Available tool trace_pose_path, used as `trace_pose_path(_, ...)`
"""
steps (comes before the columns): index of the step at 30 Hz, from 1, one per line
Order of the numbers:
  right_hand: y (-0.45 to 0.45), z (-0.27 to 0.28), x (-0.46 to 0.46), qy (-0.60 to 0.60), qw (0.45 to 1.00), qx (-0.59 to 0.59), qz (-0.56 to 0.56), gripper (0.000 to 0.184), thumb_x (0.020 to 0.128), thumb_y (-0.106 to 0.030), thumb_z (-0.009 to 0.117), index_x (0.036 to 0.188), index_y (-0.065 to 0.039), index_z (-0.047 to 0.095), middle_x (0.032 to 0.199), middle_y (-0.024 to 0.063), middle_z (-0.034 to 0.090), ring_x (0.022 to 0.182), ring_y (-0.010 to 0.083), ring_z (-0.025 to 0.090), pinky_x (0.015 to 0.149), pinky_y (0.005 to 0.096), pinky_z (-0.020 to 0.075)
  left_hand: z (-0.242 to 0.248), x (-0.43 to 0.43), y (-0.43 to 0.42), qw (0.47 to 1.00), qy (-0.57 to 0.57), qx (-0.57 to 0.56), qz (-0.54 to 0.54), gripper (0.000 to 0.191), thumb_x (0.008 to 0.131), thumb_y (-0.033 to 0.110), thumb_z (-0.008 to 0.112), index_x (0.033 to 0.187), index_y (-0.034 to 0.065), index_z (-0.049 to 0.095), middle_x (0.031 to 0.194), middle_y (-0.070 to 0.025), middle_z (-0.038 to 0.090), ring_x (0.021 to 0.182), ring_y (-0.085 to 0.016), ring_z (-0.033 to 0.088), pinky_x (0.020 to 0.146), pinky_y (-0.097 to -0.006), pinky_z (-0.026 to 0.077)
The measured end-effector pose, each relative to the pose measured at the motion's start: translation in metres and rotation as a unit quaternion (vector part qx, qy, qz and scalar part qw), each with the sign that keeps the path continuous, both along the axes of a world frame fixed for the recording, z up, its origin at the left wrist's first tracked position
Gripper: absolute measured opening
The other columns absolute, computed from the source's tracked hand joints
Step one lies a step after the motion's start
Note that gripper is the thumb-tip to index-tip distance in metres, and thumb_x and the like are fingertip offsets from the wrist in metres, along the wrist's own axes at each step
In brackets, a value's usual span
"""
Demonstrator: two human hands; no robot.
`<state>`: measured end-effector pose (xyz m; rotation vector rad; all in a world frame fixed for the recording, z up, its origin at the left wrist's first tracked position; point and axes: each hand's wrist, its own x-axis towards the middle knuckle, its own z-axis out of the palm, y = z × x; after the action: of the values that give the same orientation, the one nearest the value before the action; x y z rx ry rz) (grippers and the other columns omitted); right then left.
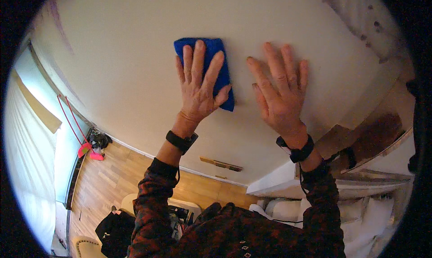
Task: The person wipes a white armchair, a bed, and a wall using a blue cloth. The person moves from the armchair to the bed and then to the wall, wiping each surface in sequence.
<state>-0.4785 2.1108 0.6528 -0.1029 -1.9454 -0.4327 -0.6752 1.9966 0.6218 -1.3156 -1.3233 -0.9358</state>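
My left hand (pixel 199 81) lies with its fingers spread over a folded blue cloth (pixel 226 86), holding it against a pale wall (pixel 135 69). The cloth's top edge and right side show past the fingers; the rest is hidden under the palm. To the right of the cloth, my right hand (pixel 281 86) rests with its fingers apart, seemingly touching the bare wall, and it holds nothing. Dark straps circle both wrists, below patterned dark red and black sleeves.
Two red-handled cleaning tools (pixel 88 150) stand by a dark bag (pixel 100 140) at the lower left, near a white curtain (pixel 28 156). Black clothing (pixel 116 232) lies below. Brown boxlike pieces (pixel 374 136) and a white ledge (pixel 273 187) are at right. Wood flooring (pixel 101 180) runs below the wall.
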Motion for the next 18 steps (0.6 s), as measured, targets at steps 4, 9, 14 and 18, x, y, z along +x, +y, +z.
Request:
trace_pose_path(4,-0.004,-0.001,-0.003,-0.001,1.0,-0.002,-0.002,0.047,0.097,-0.018,0.056,0.143,-0.017,0.064,0.163,0.0044,0.046,0.154,0.0315,0.037,0.126,0.0608,0.0143,0.024,0.018,0.012,0.999,-0.037,0.025,0.031,0.079,0.098,0.046,0.062,0.164,0.0139,0.032,0.172,-0.0261,0.015,0.158,-0.051,0.01,0.124,-0.0677,0.004)
trace_pose_path(9,-0.005,-0.003,-0.002,0.003,0.999,-0.032,0.011,0.041,0.1,-0.018,0.055,0.139,-0.012,0.068,0.158,0.0107,0.052,0.153,0.0361,0.037,0.127,0.0572,0.0102,0.011,0.038,0.033,1.0,-0.007,0.025,0.0,0.074,0.097,0.047,0.063,0.161,0.0164,0.042,0.171,-0.0242,0.022,0.158,-0.048,0.015,0.125,-0.0644,0.007)
trace_pose_path(14,-0.01,-0.005,0.009,-0.012,0.998,-0.05,0.024,0.04,0.1,-0.017,0.056,0.137,-0.011,0.07,0.156,0.0134,0.054,0.152,0.038,0.038,0.127,0.0575,0.0099,-0.007,0.003,0.001,1.0,-0.005,0.028,0.007,0.078,0.097,0.056,0.061,0.16,0.0135,0.044,0.17,-0.024,0.025,0.158,-0.047,0.017,0.125,-0.0637,0.009)
trace_pose_path(18,-0.014,-0.001,0.005,0.004,0.999,-0.03,0.027,0.042,0.099,-0.017,0.056,0.138,-0.012,0.068,0.157,0.0117,0.053,0.152,0.0374,0.039,0.127,0.0584,0.011,0.027,-0.016,-0.003,0.998,-0.003,0.066,0.017,0.082,0.097,0.051,0.063,0.164,0.0117,0.035,0.172,-0.0248,0.018,0.159,-0.048,0.013,0.125,-0.0643,0.008)
